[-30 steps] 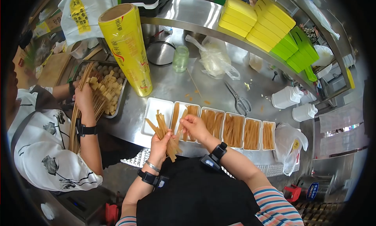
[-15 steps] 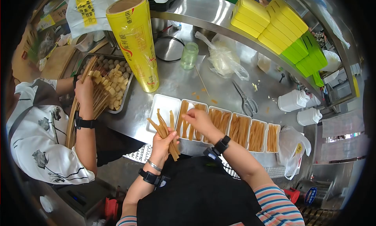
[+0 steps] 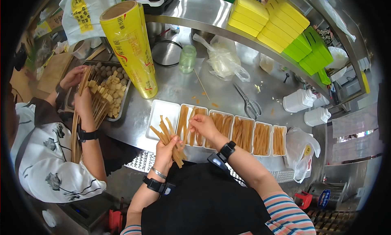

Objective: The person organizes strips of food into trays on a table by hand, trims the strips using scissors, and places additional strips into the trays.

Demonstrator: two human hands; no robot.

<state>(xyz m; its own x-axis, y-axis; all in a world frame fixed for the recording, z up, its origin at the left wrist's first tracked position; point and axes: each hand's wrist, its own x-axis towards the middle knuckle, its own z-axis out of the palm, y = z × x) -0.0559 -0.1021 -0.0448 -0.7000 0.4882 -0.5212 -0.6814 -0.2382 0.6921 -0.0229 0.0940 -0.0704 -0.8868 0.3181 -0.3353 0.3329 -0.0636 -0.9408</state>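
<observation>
My left hand (image 3: 165,152) is closed around a loose bundle of flat brown food strips (image 3: 163,134), fanned out above the fingers. Beside it, my right hand (image 3: 205,127) pinches at a brown strip (image 3: 186,131) over the second white foam tray from the left, where several strips lie lengthwise. The fingertips partly hide where they grip. At the left end of the row, a white foam tray (image 3: 159,108) shows its bare floor behind the bundle. To the right stand several trays filled with brown strips (image 3: 243,131).
On the steel counter are scissors (image 3: 249,102), a skewer (image 3: 201,84), a glass jar (image 3: 187,59), a plastic bag (image 3: 224,58) and a tall yellow film roll (image 3: 132,51). At left, a co-worker handles skewers (image 3: 75,129) beside a metal tray (image 3: 127,92). Yellow boxes (image 3: 281,27) sit on the shelf.
The view has shifted slightly, so the counter items appear further left. My right hand has closed on a strip at the second tray. The co-worker's other hand has come up to the skewers.
</observation>
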